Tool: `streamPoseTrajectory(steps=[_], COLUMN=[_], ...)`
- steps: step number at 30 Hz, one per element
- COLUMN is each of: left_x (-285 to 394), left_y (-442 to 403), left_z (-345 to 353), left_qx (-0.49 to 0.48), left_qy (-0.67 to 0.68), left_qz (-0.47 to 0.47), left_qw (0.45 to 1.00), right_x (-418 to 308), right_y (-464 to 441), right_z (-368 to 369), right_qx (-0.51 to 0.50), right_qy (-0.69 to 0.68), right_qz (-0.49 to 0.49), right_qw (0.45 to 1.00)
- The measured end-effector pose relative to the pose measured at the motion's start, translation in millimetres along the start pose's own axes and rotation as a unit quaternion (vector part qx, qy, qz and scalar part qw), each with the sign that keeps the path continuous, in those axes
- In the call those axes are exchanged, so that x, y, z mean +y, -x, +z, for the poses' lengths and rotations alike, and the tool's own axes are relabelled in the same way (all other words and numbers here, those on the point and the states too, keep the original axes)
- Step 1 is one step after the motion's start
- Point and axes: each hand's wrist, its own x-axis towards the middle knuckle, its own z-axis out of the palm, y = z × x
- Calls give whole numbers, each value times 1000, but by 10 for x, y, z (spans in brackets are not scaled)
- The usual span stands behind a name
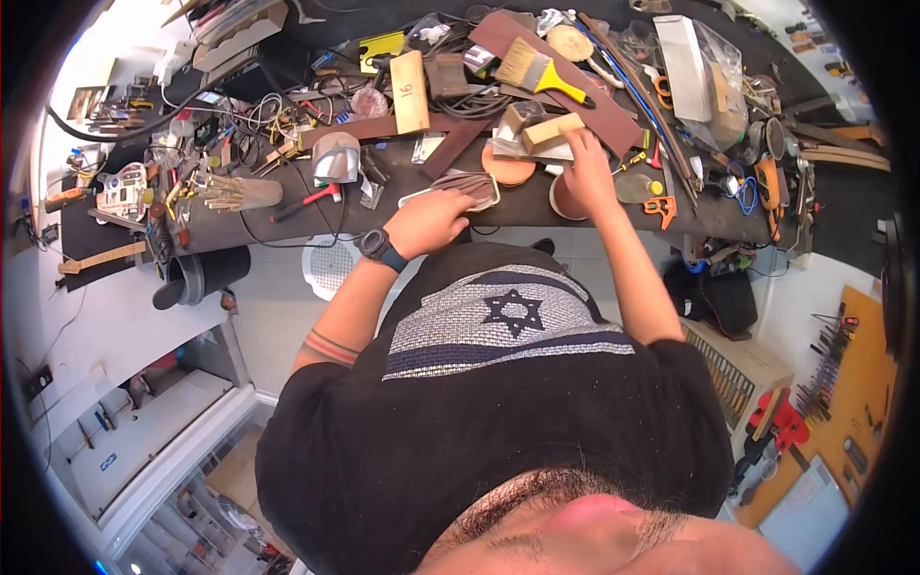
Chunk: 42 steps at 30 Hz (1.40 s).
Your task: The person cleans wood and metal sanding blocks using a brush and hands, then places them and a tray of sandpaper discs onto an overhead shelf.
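Note:
My left hand, with a dark watch on its wrist, rests its outstretched fingers on a pale-rimmed tray of brown strips. My right hand has its fingers closed around the near right end of a light wooden block. Below that block lie flat pale pieces, partly hidden. A round orange-brown disc sits between my hands. Beneath my right hand a round container is partly covered.
On the dark bench are a wide brush, a block marked 16, brown boards, an orange clamp, a red-handled hammer, a cup of sticks and tangled cables. A black bin stands at the left.

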Motion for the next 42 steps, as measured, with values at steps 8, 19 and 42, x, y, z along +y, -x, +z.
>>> streamPoseTrajectory(steps=[8,19,42], left_x=[-554,181,769], left_y=[20,-771,-965], left_z=[-373,-807,-299], left_qx=[31,194,-105], left_qy=[101,139,521], left_qz=[45,259,62], left_qw=[993,936,845], right_x=[-115,-1319,-1291], right_y=[-518,-3,259], right_z=[48,-569,-1622], right_qx=[-101,40,75], right_qy=[88,-258,-566], right_qz=[44,4,133], right_qw=[990,965,810])
